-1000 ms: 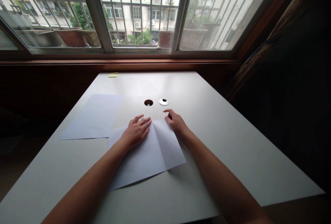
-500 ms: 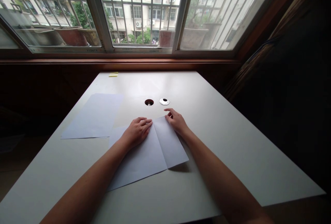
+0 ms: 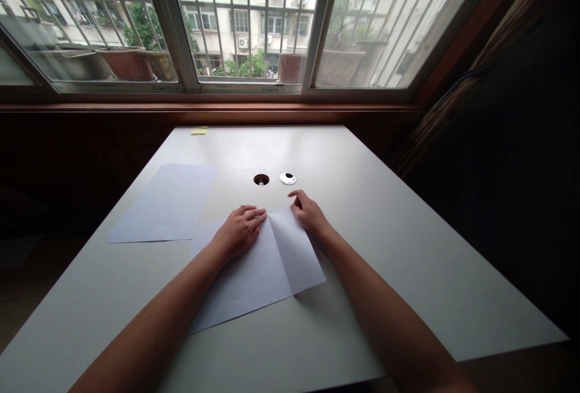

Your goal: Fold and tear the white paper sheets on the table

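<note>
A creased sheet of paper [image 3: 247,281] lies at a slant on the white table, with a fold line running down its right part. My left hand [image 3: 242,228] rests on its upper middle, fingers stretched out beside the top of the crease. At the upper right corner, my right hand [image 3: 309,213] pinches the sheet's edge between thumb and fingers, with the index finger sticking out. The flap right of the crease is raised slightly off the table, a shadow under its lower corner. My left forearm hides part of the sheet's left side.
Flat white paper [image 3: 165,202] lies on the table's left side. A cable hole [image 3: 261,179] and its round cover [image 3: 288,178] are just beyond my hands. A yellow sticky note [image 3: 199,130] is at the far edge, before a barred window. A dark curtain hangs at right.
The flap right of the crease has lifted a little, its lower corner shifting left and up. My right hand has barely moved with it; my left hand stays in place.
</note>
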Motion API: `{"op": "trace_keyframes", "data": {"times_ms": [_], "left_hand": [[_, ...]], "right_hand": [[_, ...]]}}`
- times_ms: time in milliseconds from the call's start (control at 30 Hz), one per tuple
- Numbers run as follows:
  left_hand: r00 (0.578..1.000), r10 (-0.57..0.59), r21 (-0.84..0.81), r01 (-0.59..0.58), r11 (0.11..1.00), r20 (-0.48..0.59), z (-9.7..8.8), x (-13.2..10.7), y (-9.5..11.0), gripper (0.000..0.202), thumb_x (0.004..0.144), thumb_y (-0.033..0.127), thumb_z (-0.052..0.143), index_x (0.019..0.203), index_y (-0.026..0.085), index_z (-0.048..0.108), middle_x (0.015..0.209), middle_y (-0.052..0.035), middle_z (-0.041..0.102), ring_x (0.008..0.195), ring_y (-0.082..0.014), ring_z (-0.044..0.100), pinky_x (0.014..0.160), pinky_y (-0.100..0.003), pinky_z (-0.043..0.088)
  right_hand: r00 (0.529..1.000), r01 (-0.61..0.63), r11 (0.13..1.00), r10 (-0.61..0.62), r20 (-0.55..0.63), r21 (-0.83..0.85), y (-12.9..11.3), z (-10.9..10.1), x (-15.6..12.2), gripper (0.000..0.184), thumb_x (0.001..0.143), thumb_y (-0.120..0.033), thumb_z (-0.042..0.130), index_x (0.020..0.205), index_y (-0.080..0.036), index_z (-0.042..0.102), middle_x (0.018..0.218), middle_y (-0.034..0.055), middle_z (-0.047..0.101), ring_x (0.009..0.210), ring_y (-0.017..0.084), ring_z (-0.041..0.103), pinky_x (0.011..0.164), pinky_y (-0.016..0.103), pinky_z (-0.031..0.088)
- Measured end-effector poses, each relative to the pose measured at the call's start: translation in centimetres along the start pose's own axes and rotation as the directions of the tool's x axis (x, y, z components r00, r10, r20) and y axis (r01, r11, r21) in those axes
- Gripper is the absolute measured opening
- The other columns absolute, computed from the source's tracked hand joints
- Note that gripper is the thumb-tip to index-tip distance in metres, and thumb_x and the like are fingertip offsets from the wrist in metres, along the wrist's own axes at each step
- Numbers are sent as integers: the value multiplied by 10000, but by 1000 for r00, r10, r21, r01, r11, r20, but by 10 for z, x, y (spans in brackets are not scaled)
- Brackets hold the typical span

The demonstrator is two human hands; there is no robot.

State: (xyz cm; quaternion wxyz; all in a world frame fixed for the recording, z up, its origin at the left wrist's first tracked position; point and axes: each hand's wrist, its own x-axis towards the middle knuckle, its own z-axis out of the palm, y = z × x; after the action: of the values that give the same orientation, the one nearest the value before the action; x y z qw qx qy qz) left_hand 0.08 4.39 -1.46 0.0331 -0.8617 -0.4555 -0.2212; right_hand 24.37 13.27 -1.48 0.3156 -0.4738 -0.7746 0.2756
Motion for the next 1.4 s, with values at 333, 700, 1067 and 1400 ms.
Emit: {"op": "trace_keyframes", "data": {"times_ms": [333, 700, 1067, 1400], "left_hand": [[1000, 7, -4, -7, 1000, -6, -2, 0, 1, 374, 968, 213, 500, 1329, 205, 597, 1315, -69, 630, 1226, -266, 523, 1046, -477, 480], [1000, 25, 13, -26, 1000, 6, -9, -1, -1, 317, 999, 233, 455, 1257, 232, 639, 1266, -69, 654, 1216, -254, 538, 1018, -468, 490], [976, -95, 121, 72, 990, 194, -12, 0, 14, 379, 987, 206, 417, 1338, 198, 557, 1430, -105, 540, 1357, -273, 470, 1157, -512, 307], [981, -177, 108, 169, 980, 75, 7, 0, 25, 427, 1001, 257, 401, 1392, 108, 488, 1474, -178, 470, 1405, -293, 401, 1155, -506, 345]], "right_hand": [[1000, -14, 999, 14, -1, 30, 5, -2, 0, 314, 834, -243, 488, 1144, -267, 530, 771, -37, 586, 727, 164, 571, 688, 284, 407], [999, -40, 992, 35, 37, 121, 1, -8, -2, 351, 845, -279, 543, 1195, -270, 549, 777, -41, 608, 737, 153, 586, 708, 279, 431], [1000, -30, 994, 29, 11, 110, 2, -7, -2, 335, 831, -249, 537, 1164, -265, 573, 764, -40, 603, 722, 150, 579, 705, 276, 423], [999, -51, 996, 50, 9, 77, 0, -11, -7, 323, 843, -270, 536, 1163, -252, 578, 795, -22, 631, 749, 163, 592, 723, 286, 431]]}}
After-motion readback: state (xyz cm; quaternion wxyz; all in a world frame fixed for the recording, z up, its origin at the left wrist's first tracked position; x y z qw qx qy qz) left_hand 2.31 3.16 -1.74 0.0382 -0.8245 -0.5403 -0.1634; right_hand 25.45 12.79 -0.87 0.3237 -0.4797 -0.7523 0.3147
